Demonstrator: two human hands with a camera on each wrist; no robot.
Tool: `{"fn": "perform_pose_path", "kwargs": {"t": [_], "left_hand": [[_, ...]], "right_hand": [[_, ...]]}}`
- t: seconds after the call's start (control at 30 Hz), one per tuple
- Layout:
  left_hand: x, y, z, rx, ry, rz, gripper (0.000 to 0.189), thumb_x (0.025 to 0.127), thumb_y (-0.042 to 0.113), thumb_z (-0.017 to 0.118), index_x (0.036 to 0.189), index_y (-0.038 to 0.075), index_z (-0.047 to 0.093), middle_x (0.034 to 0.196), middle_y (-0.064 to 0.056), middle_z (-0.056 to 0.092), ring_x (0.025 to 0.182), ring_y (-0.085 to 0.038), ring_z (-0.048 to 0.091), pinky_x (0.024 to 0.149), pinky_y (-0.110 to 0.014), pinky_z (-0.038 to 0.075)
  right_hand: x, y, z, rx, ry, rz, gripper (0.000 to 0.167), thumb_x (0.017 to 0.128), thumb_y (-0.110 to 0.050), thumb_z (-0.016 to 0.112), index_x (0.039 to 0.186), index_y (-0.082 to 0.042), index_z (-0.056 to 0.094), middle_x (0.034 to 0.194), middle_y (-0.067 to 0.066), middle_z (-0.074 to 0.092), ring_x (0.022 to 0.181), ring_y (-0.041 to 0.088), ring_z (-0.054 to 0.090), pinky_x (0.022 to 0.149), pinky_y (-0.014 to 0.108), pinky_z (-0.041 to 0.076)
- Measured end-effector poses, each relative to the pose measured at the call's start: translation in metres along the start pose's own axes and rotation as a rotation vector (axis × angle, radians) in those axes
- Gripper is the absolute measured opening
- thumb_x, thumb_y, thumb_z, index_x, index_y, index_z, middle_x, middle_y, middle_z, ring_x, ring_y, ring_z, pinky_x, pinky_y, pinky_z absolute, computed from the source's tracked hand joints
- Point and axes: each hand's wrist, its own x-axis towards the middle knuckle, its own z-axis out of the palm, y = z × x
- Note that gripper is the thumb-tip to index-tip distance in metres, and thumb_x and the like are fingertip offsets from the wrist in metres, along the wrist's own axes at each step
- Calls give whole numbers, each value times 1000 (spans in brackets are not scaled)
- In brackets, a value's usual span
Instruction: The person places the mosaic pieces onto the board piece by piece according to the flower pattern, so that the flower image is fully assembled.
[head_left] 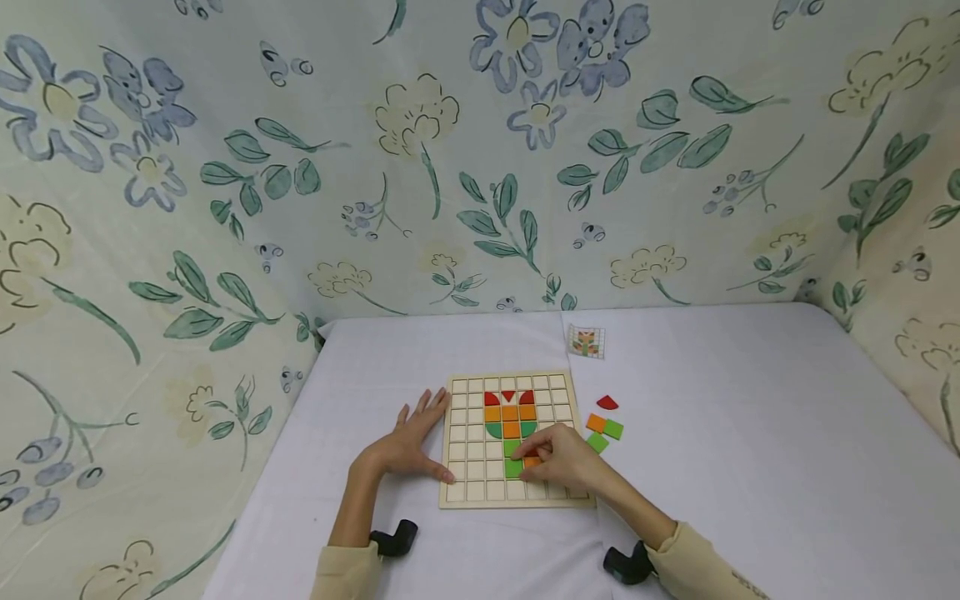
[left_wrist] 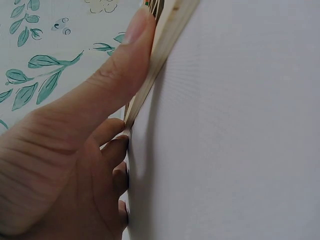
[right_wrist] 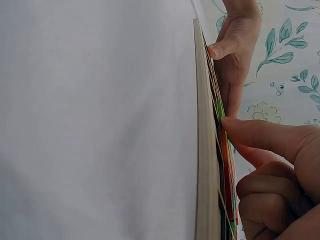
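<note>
A square wooden grid board (head_left: 467,492) lies on the white cloth, holding a pattern of red, orange and green tiles. My left hand (head_left: 401,446) rests at its left edge, fingers spread, with the thumb on the frame near the lower corner; in the left wrist view the thumb (left_wrist: 112,70) lies along the board's side. Over the lower middle cells, my right hand (head_left: 566,460) pinches a light green square tile (head_left: 513,469) by its edge between thumb and index finger. Just above it sits another light green tile (head_left: 511,447). The right hand partly hides tiles beneath it, one of them orange (head_left: 532,462).
Right of the board lie loose pieces: a red quarter-round tile (head_left: 607,402), an orange square (head_left: 596,423) and two green squares (head_left: 613,429). A small pattern card (head_left: 587,342) lies behind them. Floral cloth (head_left: 420,250) hangs around the table.
</note>
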Motion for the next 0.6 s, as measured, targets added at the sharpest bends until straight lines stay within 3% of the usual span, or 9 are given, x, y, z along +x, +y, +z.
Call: {"fn": "perform_pose_path", "kwargs": {"t": [0.3, 0.6], "left_hand": [[0, 0, 0, -9, 5, 9, 137, 63, 44, 98, 167, 12, 15, 176, -5, 7, 164, -32, -6, 131, -62, -6], [-2, 0, 0, -11, -2, -6, 137, 63, 44, 98, 167, 13, 15, 176, -4, 7, 164, -31, -6, 132, -60, -6]], "right_hand": [[-3, 1, -10, 16, 6, 52, 18, 83, -16, 87, 100, -13, 83, 56, -6, 32, 50, 8, 29, 48, 18, 22], [-23, 15, -48, 4, 77, 159, 22, 85, -16, 84, 106, -10, 80, 58, -4, 31, 51, 11, 29, 46, 19, 20]]}}
